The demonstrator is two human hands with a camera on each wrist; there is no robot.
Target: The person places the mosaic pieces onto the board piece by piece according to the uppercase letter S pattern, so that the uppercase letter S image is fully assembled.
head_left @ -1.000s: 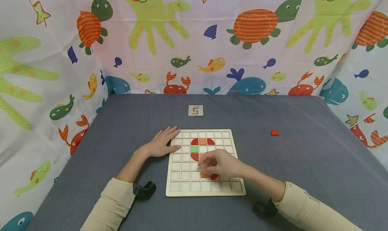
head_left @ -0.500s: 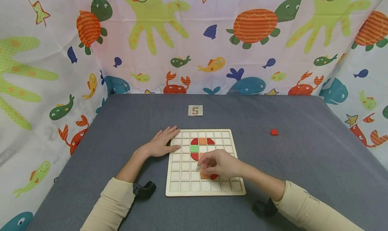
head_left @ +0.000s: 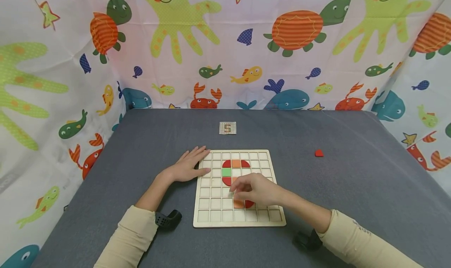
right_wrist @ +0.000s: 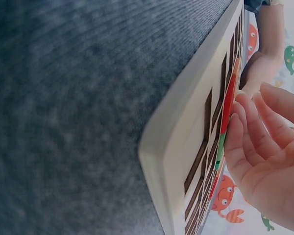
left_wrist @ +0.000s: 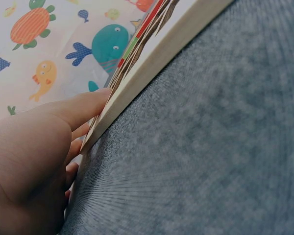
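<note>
A pale wooden grid board (head_left: 211, 217) lies on the grey cloth. My left hand (head_left: 184, 169) rests flat on its left edge, fingers straight, with the thumb over the rim in the left wrist view. Over the board's middle hovers my right hand (head_left: 258, 189), its fingers loosely bent and the thumb apart from them. Just below that thumb an orange tile (head_left: 239, 204) sits in a cell, beside a red rounded tile (head_left: 248, 204). Farther up are a green tile (head_left: 226, 172), another orange tile (head_left: 236, 164) and several red rounded tiles. A green tile (right_wrist: 219, 149) near the right fingers shows in the right wrist view.
A small card (head_left: 227, 128) with a gridded S-shaped pattern lies behind the board. One loose red rounded tile (head_left: 318, 153) is on the cloth to the right. A sea-animal printed curtain (head_left: 225, 64) stands around the back and sides.
The orange tile under my right thumb has settled flat into its cell, and the thumb has come slightly off it. My left hand has stayed in place.
</note>
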